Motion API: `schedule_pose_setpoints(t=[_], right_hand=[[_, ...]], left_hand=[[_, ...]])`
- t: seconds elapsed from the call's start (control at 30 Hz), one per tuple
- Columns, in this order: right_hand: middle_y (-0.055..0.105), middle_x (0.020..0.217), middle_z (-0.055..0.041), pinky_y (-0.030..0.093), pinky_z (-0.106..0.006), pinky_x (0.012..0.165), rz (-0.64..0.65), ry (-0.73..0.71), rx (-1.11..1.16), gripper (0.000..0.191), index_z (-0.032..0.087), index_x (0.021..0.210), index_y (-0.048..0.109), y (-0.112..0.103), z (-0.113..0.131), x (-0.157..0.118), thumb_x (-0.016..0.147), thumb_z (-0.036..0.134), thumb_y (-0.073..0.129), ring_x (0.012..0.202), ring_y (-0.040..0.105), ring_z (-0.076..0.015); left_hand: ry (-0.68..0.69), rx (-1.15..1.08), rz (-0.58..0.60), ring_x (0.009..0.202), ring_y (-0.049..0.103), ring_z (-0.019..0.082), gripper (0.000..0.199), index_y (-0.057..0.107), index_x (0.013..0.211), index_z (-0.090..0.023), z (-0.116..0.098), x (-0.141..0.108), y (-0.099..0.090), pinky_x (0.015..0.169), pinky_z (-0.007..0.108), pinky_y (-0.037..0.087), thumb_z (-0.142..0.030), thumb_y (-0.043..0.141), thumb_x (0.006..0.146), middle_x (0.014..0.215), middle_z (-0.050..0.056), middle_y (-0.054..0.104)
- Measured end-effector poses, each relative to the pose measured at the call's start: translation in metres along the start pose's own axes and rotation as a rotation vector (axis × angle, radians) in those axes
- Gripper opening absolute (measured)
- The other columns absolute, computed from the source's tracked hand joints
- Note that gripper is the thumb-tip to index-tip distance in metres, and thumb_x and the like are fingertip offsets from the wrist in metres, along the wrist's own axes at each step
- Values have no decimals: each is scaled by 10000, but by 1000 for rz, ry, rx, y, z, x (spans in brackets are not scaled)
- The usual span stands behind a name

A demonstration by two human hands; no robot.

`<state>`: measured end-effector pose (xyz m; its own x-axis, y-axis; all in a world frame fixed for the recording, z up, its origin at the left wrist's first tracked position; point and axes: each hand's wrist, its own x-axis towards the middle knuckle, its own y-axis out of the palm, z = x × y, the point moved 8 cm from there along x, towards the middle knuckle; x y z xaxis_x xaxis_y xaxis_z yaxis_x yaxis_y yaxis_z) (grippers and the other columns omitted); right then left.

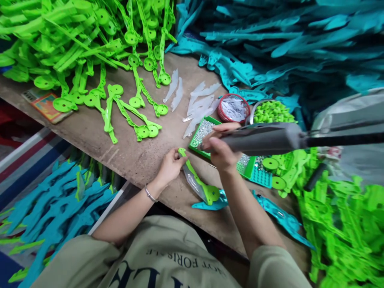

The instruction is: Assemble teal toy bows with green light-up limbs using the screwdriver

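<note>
My left hand (171,165) pinches the upper end of a curved green plastic piece (194,173) with a translucent blade along its side. The round lower end of that piece rests by a blue plastic part (214,203) at the table's front. Wrapped around a dark grey electric screwdriver (261,139) is my right hand (223,148), held over a green tray (196,151) of small silver screws (205,130). The screwdriver lies nearly level, its cord running off to the right. Its tip is hidden by the hand.
Heaps of green parts (60,36) and blue parts (270,40) fill the back. Translucent blades (201,105), a red basket (220,114) and a bowl of small green pieces (271,113) stand behind the tray. More green parts (345,224) lie right; blue assemblies (60,204) sit below left.
</note>
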<state>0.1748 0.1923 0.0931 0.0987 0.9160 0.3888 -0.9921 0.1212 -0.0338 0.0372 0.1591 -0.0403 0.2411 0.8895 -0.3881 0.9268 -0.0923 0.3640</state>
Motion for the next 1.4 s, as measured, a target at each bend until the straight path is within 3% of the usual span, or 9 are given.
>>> schedule_pose_setpoints(t=[0.13,0.3,0.43,0.67,0.77,0.87,1.13,1.27,1.4], right_hand=[[484,555,71,487,-336,512,-332,-46,-69,177,283,961,622,-48,0,-3,804,357,651,449,513,-146],[519,553,79,500,-335,532,-375,-7,-87,216,275,955,598,-59,-22,-7,776,368,674,457,535,-145],[516,553,86,504,-338,545,-379,10,-81,248,272,943,577,-58,-35,-9,781,422,690,463,540,-144],[535,550,81,490,-345,546,-374,28,-44,226,283,924,589,-55,-35,-7,779,402,715,466,539,-150],[516,533,80,483,-355,529,-375,38,-55,233,287,878,572,-54,-34,-7,771,429,721,452,530,-157],[500,516,82,475,-354,502,-363,61,-71,266,282,857,560,-52,-36,-4,756,466,724,433,518,-157],[510,538,74,481,-359,517,-363,15,9,265,297,919,590,-51,4,-13,771,437,760,454,531,-160],[503,559,67,470,-345,491,-227,52,64,230,297,967,600,-34,32,-41,815,402,738,461,523,-154],[546,590,62,485,-326,507,-96,95,78,199,282,1019,601,-18,35,-67,858,346,698,483,539,-144]], left_hand=[[90,290,-45,745,702,158,469,556,1230,-178,-6,-3,-14,675,287,588,-363,722,833,966,33,687],[354,762,-105,764,670,117,418,535,1311,-188,-46,-25,-20,732,309,605,-338,636,933,1243,104,566],[528,1021,-109,808,649,145,348,536,1301,-175,-62,-50,-9,774,339,592,-281,582,973,1170,91,552],[751,1227,166,880,637,223,369,540,1298,-128,-32,-116,42,761,352,568,-342,556,998,1007,91,620],[914,1298,337,914,623,238,373,564,1310,-110,-16,-142,70,763,367,554,-306,548,993,1124,126,670],[993,1464,386,850,601,214,382,573,1358,-110,0,-149,86,695,360,519,-244,515,1004,1301,131,673],[1019,1582,343,831,582,174,435,572,1417,-125,14,-141,91,707,318,505,-94,406,1016,1515,84,576],[1007,1520,382,842,613,182,460,522,1456,-76,20,-142,90,734,325,527,-101,376,1020,1521,155,555],[970,1459,416,913,659,206,484,492,1478,-59,25,-141,87,809,352,554,-101,376,1011,1476,188,587]])
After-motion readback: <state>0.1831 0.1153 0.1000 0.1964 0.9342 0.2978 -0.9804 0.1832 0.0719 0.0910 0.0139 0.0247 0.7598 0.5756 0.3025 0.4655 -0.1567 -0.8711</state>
